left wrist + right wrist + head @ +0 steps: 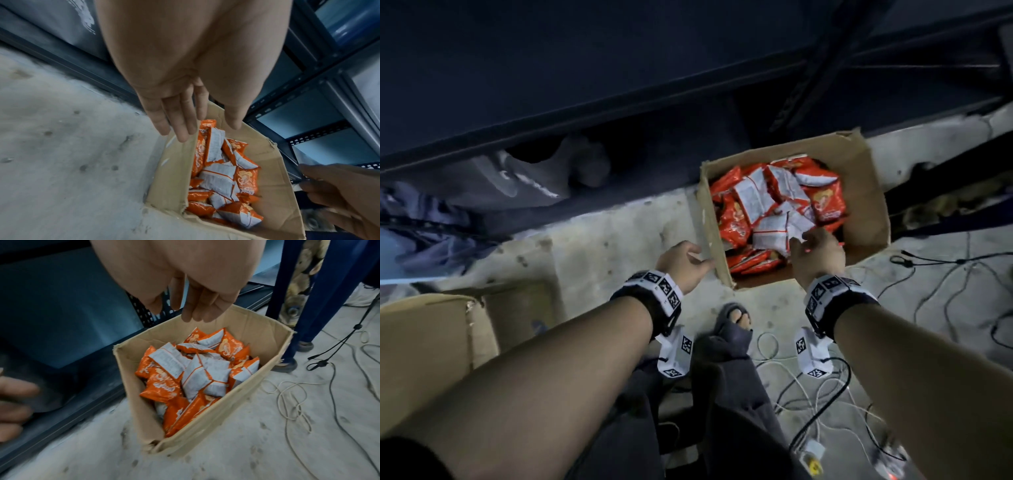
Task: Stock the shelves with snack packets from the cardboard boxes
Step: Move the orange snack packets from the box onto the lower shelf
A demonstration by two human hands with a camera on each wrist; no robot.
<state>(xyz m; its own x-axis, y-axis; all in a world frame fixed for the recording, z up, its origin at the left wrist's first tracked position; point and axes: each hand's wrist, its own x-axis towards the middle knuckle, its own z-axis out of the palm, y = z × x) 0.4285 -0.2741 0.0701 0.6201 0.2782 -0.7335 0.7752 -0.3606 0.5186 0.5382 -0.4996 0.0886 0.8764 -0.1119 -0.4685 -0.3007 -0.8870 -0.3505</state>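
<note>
An open cardboard box stands on the concrete floor, filled with several orange and white snack packets. My left hand hovers at the box's near left edge, fingers straight and holding nothing. My right hand hangs over the near side of the box, above the packets, fingers relaxed and empty. In the left wrist view the straight fingers reach the box wall. In the right wrist view the loose fingers hang above the packets. Dark metal shelves run behind the box.
A second cardboard box sits at the left near my arm. Cables trail over the floor to the right. My sandalled foot is just in front of the box. A blue shelf post rises right of the box.
</note>
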